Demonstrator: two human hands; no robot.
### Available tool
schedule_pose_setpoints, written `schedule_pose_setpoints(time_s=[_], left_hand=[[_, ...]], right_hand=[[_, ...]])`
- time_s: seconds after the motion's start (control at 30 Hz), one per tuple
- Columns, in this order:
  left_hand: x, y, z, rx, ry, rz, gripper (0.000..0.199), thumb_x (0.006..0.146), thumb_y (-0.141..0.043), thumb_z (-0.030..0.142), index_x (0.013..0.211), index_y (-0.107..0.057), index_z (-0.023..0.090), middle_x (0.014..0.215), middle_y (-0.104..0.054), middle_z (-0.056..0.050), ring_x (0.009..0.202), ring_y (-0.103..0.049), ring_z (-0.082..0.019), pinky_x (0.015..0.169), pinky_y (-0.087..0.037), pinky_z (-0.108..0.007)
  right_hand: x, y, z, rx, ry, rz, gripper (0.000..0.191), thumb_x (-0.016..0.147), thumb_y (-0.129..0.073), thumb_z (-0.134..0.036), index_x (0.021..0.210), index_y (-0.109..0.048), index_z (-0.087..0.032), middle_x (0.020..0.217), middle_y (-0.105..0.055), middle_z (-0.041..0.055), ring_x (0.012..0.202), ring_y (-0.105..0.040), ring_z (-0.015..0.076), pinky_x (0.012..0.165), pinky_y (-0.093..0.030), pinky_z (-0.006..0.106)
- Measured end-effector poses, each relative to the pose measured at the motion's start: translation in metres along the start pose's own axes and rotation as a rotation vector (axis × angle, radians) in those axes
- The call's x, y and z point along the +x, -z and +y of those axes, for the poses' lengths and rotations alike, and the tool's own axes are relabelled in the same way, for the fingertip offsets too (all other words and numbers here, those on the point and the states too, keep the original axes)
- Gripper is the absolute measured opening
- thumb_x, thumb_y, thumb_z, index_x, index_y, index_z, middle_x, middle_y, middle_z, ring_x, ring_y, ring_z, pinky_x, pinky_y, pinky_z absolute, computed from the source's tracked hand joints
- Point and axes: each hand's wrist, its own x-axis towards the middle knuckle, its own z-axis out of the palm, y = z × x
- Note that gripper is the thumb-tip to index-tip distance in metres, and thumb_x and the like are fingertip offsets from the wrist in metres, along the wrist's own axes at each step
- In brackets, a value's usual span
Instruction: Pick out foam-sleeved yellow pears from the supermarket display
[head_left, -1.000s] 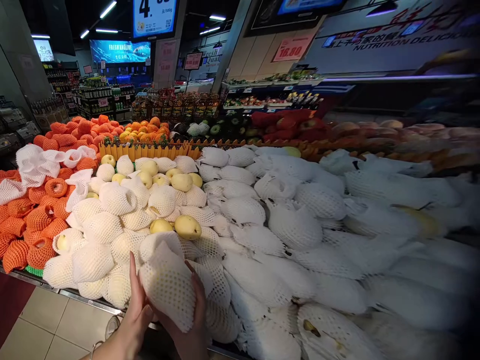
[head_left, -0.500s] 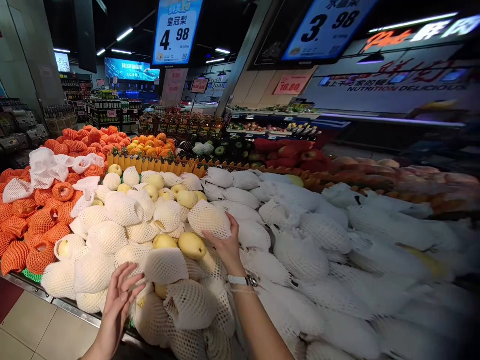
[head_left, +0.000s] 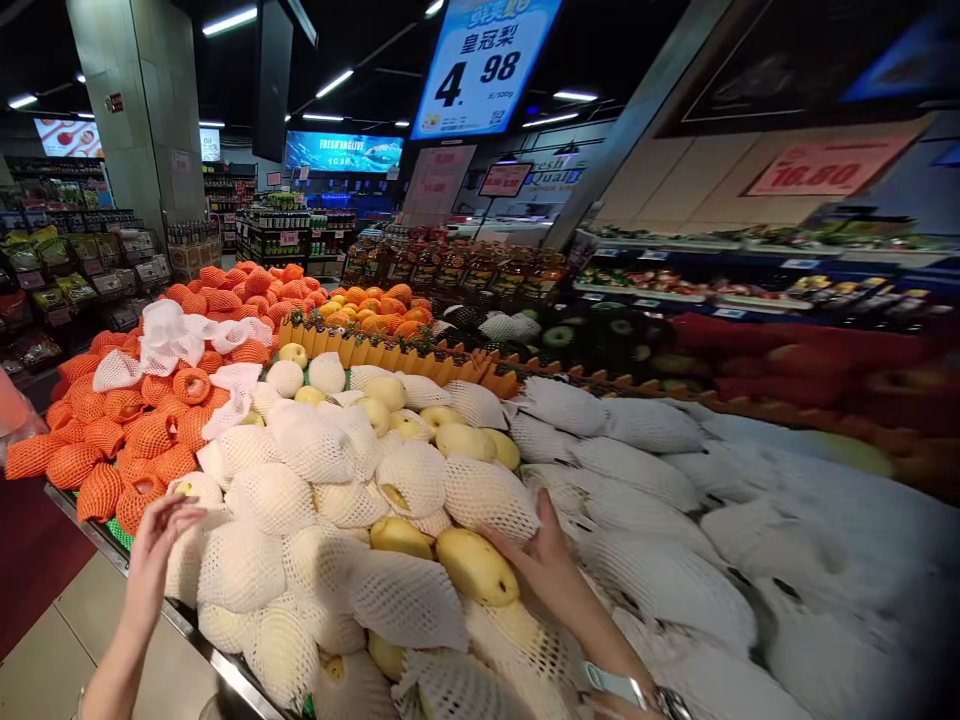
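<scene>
A heap of yellow pears in white foam nets (head_left: 337, 500) fills the display bin in front of me. My right hand (head_left: 544, 562) reaches into the heap, its fingers touching a netted pear (head_left: 487, 495), just right of a bare yellow pear (head_left: 476, 565). My left hand (head_left: 154, 545) hovers with fingers loosely apart over the bin's front left edge, beside a netted pear (head_left: 240, 565), holding nothing. A watch (head_left: 637, 695) sits on my right wrist.
Fruit in orange nets (head_left: 105, 440) lies to the left, with loose white nets (head_left: 172, 335) on top. More white-netted fruit (head_left: 675, 560) spreads right. A yellow picket divider (head_left: 390, 352) backs the pears, oranges behind. A price sign (head_left: 484, 62) reading 4.98 hangs overhead. Tiled floor (head_left: 52, 650) lower left.
My view swung left and up. My right hand shifted from a farther netted pear toward one nearer the bare pears. My left hand moved left, away from the nets it was by.
</scene>
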Motion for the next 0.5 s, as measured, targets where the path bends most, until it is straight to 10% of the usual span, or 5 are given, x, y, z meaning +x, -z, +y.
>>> schedule_pose_setpoints(time_s=[0.2, 0.5], left_hand=[[0.110, -0.012, 0.028, 0.809, -0.465, -0.148, 0.035, 0.091, -0.044, 0.039, 0.113, -0.065, 0.020, 0.128, -0.059, -0.012, 0.125, -0.052, -0.027, 0.112, -0.039, -0.049], [0.183, -0.047, 0.026, 1.113, -0.675, -0.374, 0.023, 0.072, -0.063, 0.008, 0.091, -0.070, 0.019, 0.138, -0.054, -0.013, 0.143, -0.029, -0.038, 0.121, -0.009, -0.061]], right_hand=[[-0.043, 0.007, -0.015, 0.038, -0.127, 0.073, 0.132, 0.054, -0.048, -0.088, 0.154, -0.005, -0.014, 0.162, -0.006, 0.0082, 0.149, -0.015, 0.0301, 0.125, -0.015, 0.047], [-0.124, 0.032, -0.009, -0.017, -0.013, 0.088, 0.091, 0.069, -0.049, -0.078, 0.138, -0.038, -0.019, 0.153, -0.034, 0.0116, 0.144, -0.030, 0.0302, 0.121, -0.024, 0.056]])
